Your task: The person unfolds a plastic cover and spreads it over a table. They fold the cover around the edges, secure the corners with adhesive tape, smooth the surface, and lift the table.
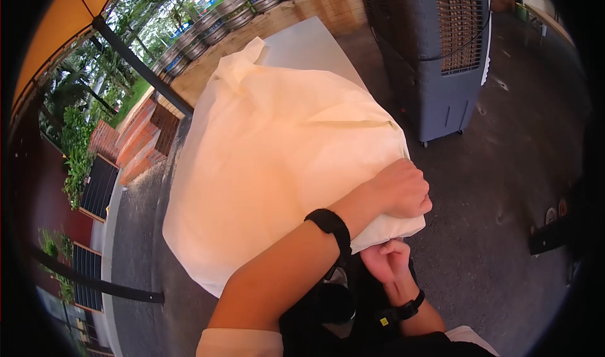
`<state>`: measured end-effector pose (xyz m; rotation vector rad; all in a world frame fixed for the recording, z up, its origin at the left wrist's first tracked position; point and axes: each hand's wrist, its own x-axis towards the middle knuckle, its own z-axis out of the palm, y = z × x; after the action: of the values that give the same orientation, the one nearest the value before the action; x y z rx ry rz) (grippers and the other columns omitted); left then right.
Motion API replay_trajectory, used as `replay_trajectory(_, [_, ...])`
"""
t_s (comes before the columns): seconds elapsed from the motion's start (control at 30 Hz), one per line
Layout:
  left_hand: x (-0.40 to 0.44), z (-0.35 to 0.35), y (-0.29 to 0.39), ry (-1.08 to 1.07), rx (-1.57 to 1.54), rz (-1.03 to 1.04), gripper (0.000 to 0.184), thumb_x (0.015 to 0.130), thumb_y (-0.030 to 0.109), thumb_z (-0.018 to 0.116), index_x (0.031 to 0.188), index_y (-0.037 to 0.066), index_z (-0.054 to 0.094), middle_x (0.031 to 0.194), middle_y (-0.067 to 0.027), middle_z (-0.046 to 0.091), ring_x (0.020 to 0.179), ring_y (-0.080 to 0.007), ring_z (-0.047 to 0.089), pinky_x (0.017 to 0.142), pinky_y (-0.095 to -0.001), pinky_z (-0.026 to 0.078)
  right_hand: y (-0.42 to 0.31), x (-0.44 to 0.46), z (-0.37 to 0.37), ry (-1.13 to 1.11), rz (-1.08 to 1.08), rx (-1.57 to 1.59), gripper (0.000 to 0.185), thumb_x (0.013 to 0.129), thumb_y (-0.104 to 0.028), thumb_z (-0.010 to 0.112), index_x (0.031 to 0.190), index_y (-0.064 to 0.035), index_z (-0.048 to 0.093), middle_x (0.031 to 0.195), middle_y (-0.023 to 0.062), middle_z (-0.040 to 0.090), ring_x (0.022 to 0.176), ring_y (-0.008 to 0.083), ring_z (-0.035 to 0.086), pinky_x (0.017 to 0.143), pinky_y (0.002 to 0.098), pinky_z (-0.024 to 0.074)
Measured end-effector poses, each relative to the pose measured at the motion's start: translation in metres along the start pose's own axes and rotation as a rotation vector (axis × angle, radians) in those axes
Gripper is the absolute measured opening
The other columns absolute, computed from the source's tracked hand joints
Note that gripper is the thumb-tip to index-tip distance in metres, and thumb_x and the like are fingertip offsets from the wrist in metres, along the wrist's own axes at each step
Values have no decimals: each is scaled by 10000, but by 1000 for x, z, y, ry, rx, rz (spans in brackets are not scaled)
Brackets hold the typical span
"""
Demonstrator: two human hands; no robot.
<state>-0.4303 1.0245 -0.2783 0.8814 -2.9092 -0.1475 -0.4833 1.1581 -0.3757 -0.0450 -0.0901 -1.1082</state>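
Note:
A cream tablecloth lies puffed and creased over a table, whose smooth pale top shows bare at the far end. My left hand reaches across the cloth to its near right corner and is closed in a fist on the fabric. Just below that corner, my right hand has its palm turned up and its fingers curled against the cloth's hanging edge. Part of the fabric at both hands' fingertips is hidden. Dark bands circle both wrists.
A tall grey air cooler on casters stands beyond the table to the right. Metal kegs line a low brick wall. Brick steps and a dark post are at left. My shoe shows below.

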Motion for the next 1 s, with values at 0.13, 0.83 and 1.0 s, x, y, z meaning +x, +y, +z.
replay_trajectory(0.13, [-1, -2, -1, 24, -23, 0, 336, 731, 256, 536, 461, 59, 577, 503, -180, 540, 504, -375, 530, 591, -451, 425, -2, -8, 16, 27, -68, -69, 778, 672, -42, 547, 1438, -55, 410, 1463, 73, 469, 1399, 247, 364, 1198, 421, 209])
replay_trajectory(0.83, [-279, -54, 126, 925, -29, -790, 133, 815, 38, 569, 945, 16, 585, 1068, -199, 629, 1023, -315, 589, 970, -458, 430, 0, 9, 9, 15, -174, -192, 600, 820, -276, 697, 1364, -101, 514, 1350, 39, 573, 1290, 210, 478, 1139, 421, 318])
replay_trajectory(1.0, [-429, -2, 132, 1285, -18, -1542, 484, 878, 59, 553, 1336, -9, 414, 1386, -213, 452, 1313, -325, 417, 1117, -418, 288, -12, 8, -2, 10, -158, -251, 514, 814, -255, 709, 1288, -104, 582, 1336, 12, 587, 1290, 198, 479, 1142, 421, 310])
